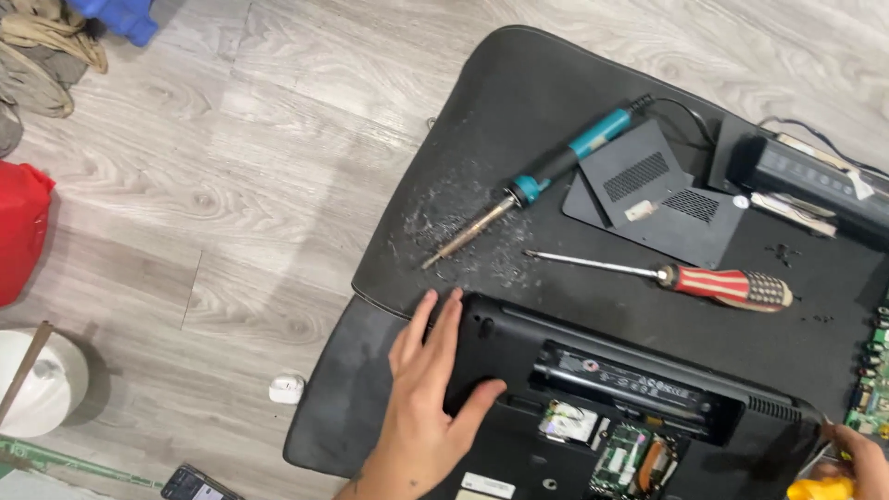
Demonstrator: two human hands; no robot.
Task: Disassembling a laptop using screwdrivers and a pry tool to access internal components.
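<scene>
Bracing an upturned black laptop (593,407) at near centre: left hand (428,398) lies flat on its near-left corner, grip open, fingers spread, palm pressing, holding nothing. Right hand (857,458) sits at the near-right edge, mostly cut off by the frame; its grip looks closed around a yellow-handled tool (815,486), tip aimed at the laptop's right corner, though I can't see exactly where it lands. Laptop base is up, service hatch open, green boards and a silver module exposed, long black battery (630,380) seated in its bay. Judgement: teardown is mid-way, covers off, shell not yet split; the next move calls for steady downward pressure from the left hand while the tool works the right corner, without slipping onto the exposed boards. Laid out left to right on the far side: teal-handled soldering iron (546,176), tip near a scatter of silvery flecks; two removed black vented covers (653,194); a screwdriver (667,275) with red-and-white striped handle; a second dark device (815,176) with cables; a bare green circuit board (870,389) at the right edge. All of it rests on a black mat (500,102) on the floor (231,185), grey wood-look planks. Far left on the floor: red object, white bowl-like thing, small white item, phone at the near edge.
</scene>
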